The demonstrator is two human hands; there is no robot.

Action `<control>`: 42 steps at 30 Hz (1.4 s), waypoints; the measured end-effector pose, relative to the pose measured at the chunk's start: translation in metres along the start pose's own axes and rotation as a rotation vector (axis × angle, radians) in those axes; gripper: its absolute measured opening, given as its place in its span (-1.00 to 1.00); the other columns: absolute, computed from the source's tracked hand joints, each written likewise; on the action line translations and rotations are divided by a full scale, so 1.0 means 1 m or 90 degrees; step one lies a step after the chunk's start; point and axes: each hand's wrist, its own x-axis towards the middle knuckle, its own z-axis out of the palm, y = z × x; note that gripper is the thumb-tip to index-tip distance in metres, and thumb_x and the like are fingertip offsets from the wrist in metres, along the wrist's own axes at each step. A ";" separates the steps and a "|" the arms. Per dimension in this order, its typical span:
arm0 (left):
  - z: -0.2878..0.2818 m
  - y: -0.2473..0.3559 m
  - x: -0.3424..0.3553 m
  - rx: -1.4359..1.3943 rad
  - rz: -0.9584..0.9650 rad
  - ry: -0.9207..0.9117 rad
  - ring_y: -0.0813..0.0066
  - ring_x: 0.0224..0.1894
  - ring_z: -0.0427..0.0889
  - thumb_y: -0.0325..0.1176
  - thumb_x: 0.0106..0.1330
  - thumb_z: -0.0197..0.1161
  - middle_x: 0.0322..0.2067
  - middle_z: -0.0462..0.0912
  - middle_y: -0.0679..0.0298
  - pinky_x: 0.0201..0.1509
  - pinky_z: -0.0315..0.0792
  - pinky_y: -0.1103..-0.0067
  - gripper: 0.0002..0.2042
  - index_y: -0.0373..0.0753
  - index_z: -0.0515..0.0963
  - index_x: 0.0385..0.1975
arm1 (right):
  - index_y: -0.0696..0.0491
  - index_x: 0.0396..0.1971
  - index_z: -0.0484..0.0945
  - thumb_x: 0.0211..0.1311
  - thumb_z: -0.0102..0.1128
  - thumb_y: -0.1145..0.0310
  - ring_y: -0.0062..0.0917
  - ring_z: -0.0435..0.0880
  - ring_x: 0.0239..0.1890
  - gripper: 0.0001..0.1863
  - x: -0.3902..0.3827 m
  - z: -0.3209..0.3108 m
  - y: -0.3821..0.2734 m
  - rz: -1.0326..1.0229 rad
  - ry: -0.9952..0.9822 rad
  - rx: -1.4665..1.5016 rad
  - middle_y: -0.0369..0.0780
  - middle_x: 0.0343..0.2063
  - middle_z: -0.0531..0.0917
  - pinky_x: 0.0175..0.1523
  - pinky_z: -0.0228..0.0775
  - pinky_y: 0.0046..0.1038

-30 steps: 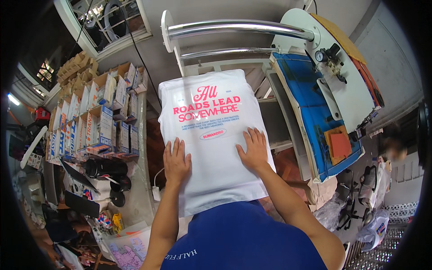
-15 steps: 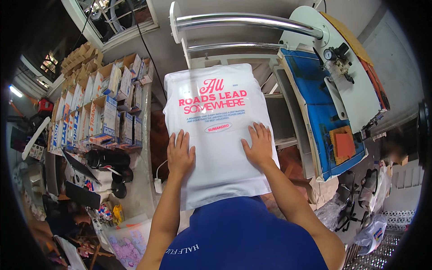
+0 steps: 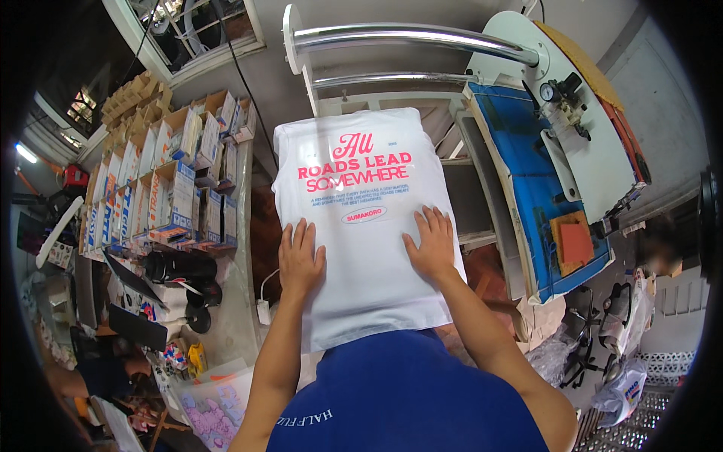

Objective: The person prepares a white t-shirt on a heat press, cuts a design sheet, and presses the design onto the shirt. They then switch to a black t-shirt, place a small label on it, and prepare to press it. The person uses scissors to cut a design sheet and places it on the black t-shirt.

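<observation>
A white T-shirt (image 3: 365, 282) lies stretched flat over the lower plate of a heat press, its hem hanging at the edge nearest me. Pink and blue lettering (image 3: 355, 173) covers its upper half, and shiny patches there look like clear film. My left hand (image 3: 301, 260) rests palm down on the shirt's left side, below the print, fingers extended. On the right side, my right hand (image 3: 432, 245) lies flat in the same way with its fingers a little spread. Both hands touch the fabric and hold nothing.
The press's blue-covered upper plate (image 3: 520, 158) is swung out to the right, with a pressure gauge (image 3: 549, 91) above it. Chrome bars (image 3: 414, 35) span the back. Boxes of paper (image 3: 162, 177) fill the left table. A person (image 3: 105, 377) is partly visible at lower left.
My hands stay in the same places on the shirt, with only a tiny shift of the view. At the lower left, the other person has moved slightly.
</observation>
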 end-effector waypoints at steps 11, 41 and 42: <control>0.001 -0.002 0.001 0.001 0.008 -0.002 -0.06 0.42 0.13 -0.26 0.26 0.21 0.35 0.31 0.09 0.41 0.15 0.16 -0.46 -0.26 0.39 0.26 | 0.13 0.27 0.36 0.32 0.08 0.03 -0.18 0.04 0.47 -0.36 0.001 -0.002 -0.001 0.007 -0.014 0.005 -0.10 0.36 0.27 0.55 -0.29 -0.09; 0.001 -0.001 -0.002 -0.016 0.015 0.035 -0.04 0.40 0.17 -0.23 0.28 0.21 0.31 0.34 0.08 0.41 0.15 0.18 -0.49 -0.27 0.40 0.22 | 0.11 0.27 0.37 0.33 0.08 0.02 -0.18 0.07 0.46 -0.37 -0.001 -0.002 -0.001 0.000 -0.002 0.007 -0.11 0.35 0.29 0.55 -0.28 -0.09; 0.000 -0.001 -0.003 -0.014 0.010 0.028 -0.04 0.40 0.17 -0.23 0.28 0.21 0.31 0.34 0.08 0.41 0.15 0.17 -0.49 -0.27 0.40 0.22 | 0.11 0.27 0.37 0.33 0.07 0.02 -0.18 0.06 0.47 -0.37 -0.001 -0.002 -0.001 0.000 0.000 0.006 -0.12 0.35 0.29 0.55 -0.28 -0.10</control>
